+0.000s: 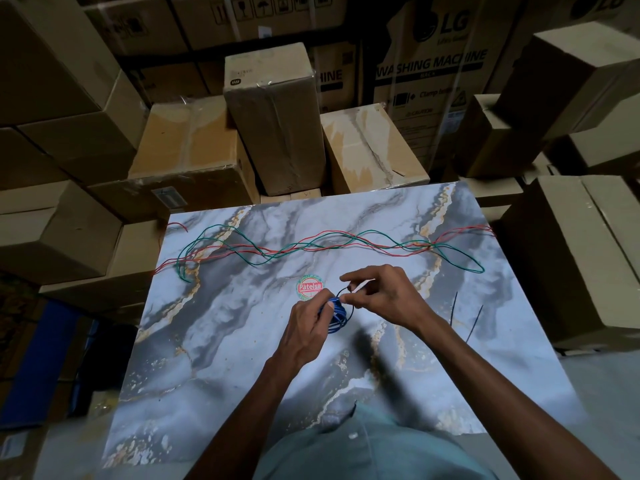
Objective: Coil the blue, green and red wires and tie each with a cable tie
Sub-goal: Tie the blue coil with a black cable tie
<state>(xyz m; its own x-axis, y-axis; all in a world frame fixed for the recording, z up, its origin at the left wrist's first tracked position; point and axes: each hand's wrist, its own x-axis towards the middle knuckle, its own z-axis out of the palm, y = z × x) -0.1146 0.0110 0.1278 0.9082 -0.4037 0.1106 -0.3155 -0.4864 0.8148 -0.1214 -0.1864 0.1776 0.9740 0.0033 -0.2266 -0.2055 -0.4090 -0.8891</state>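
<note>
A small blue wire coil (337,315) is held over the middle of the marble-patterned table (221,341). My left hand (308,332) pinches the coil from the left. My right hand (379,294) holds a thin black cable tie (349,299) that loops around the coil's right side, fingers pinched on its end. The green wire (263,252) and the red wire (346,245) lie loose and tangled together in long waves across the far part of the table.
Two spare black cable ties (464,315) lie on the table to the right of my hands. A round red and green sticker (310,287) sits mid-table. Stacked cardboard boxes (277,123) surround the table on the far, left and right sides.
</note>
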